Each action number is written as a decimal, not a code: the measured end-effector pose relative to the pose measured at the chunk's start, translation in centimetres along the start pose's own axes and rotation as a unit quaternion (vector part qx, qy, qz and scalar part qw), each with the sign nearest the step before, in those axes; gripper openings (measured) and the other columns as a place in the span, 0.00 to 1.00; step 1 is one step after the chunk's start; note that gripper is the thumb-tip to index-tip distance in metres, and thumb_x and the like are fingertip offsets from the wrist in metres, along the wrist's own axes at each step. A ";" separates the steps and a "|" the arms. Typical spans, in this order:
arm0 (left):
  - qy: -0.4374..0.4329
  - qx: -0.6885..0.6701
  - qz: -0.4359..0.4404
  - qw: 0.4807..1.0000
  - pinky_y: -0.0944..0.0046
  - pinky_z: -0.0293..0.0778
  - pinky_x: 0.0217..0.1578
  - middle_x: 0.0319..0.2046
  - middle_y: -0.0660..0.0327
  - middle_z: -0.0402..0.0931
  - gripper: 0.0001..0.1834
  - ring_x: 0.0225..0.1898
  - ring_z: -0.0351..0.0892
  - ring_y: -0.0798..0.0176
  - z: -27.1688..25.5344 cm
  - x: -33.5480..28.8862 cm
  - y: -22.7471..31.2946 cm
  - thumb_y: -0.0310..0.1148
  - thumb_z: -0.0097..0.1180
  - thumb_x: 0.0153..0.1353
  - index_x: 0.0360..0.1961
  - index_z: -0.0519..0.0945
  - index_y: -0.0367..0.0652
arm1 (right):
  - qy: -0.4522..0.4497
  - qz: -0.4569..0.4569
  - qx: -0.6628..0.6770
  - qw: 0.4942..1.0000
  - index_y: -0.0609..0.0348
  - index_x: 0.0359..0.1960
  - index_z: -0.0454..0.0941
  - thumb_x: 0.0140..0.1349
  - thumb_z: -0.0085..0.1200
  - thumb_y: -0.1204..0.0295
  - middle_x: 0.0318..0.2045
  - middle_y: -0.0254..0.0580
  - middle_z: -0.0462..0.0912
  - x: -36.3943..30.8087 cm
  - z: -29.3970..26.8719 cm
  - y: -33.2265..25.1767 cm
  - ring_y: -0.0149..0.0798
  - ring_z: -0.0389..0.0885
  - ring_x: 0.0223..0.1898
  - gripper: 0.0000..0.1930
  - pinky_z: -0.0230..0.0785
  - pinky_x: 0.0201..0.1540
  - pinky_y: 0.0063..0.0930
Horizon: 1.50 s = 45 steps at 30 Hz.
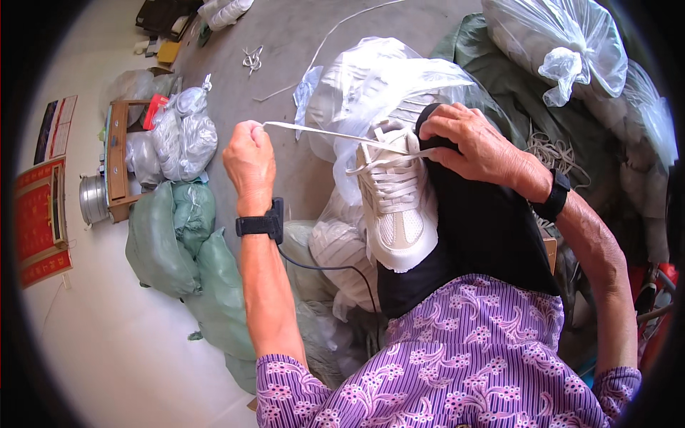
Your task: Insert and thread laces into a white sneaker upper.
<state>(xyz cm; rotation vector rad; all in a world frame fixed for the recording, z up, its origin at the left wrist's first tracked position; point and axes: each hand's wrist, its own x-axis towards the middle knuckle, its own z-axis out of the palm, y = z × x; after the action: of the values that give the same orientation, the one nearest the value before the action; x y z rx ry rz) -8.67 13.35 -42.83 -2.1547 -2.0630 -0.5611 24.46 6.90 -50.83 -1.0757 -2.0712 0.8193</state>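
Note:
A white sneaker (401, 207) rests on my black-trousered lap, toe toward me, with its laces (398, 187) threaded through the eyelets. My left hand (249, 158) is a closed fist left of the shoe. From it a white shoelace (314, 130) runs taut across to the shoe's top. Beside the shoe's opening, my right hand (471, 143) curls its fingers, and its thumb meets another stretch of lace there. A black strap circles each wrist, and a dark cable leads from the left one.
Clear plastic bags of pale shoes (357, 89) lie beyond my knees. Green sacks (163, 242) stand along the left wall by a wooden cabinet (116, 153). A tied clear bag (564, 43) sits at upper right; loose laces (553, 153) hang beside my right wrist.

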 end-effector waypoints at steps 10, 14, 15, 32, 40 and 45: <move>-0.341 -0.349 -0.171 0.856 0.74 0.69 0.27 0.28 0.68 0.76 0.19 0.26 0.71 0.76 3.9 -8.1 5.3 0.48 0.54 0.62 0.41 0.76 0.43 | -0.049 -0.021 -0.082 0.995 0.58 0.39 0.78 0.57 0.49 0.77 0.39 0.44 0.77 4.7 2.6 2.3 0.47 0.73 0.47 0.09 0.63 0.48 0.42; -0.307 -0.417 -0.184 0.836 0.76 0.66 0.26 0.24 0.70 0.73 0.14 0.24 0.68 0.77 3.8 -9.7 5.2 0.43 0.54 0.63 0.36 0.77 0.41 | -0.119 0.010 -0.121 0.985 0.56 0.34 0.79 0.60 0.44 0.69 0.40 0.42 0.77 5.4 2.6 2.4 0.47 0.74 0.46 0.10 0.66 0.46 0.46; -0.315 -0.421 -0.185 0.830 0.77 0.65 0.25 0.23 0.71 0.72 0.13 0.24 0.68 0.78 3.4 -9.8 5.5 0.41 0.54 0.64 0.35 0.77 0.40 | -0.135 0.024 -0.132 0.982 0.56 0.34 0.78 0.61 0.44 0.67 0.39 0.42 0.77 5.4 2.4 2.5 0.47 0.73 0.46 0.10 0.65 0.47 0.46; -0.142 -0.323 0.061 0.934 0.66 0.70 0.44 0.42 0.56 0.73 0.13 0.42 0.74 0.63 4.9 -6.6 6.3 0.29 0.48 0.63 0.48 0.77 0.39 | -0.044 -0.177 -0.190 0.965 0.47 0.29 0.83 0.48 0.57 0.71 0.34 0.31 0.76 6.2 3.9 -1.5 0.35 0.73 0.43 0.06 0.64 0.45 0.33; -0.226 -0.341 -0.001 0.912 0.58 0.71 0.40 0.34 0.52 0.74 0.09 0.37 0.75 0.50 6.6 -6.5 7.2 0.27 0.50 0.59 0.39 0.79 0.39 | -0.135 -0.136 -0.308 0.932 0.56 0.28 0.80 0.50 0.54 0.72 0.33 0.33 0.76 7.1 4.0 -3.4 0.35 0.72 0.43 0.05 0.63 0.43 0.32; -0.210 -0.344 0.016 0.915 0.57 0.71 0.39 0.32 0.52 0.74 0.10 0.36 0.75 0.51 6.3 -6.7 6.9 0.33 0.52 0.61 0.38 0.79 0.39 | -0.082 -0.191 -0.294 0.933 0.58 0.26 0.77 0.53 0.51 0.70 0.31 0.34 0.74 6.2 3.4 -3.0 0.35 0.72 0.41 0.06 0.63 0.41 0.30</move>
<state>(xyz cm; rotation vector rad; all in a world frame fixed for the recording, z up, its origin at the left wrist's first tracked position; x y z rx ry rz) -0.74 8.61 -49.67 -2.9069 -2.2632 -1.0263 17.77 10.03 -48.95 -0.8552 -2.6423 0.0853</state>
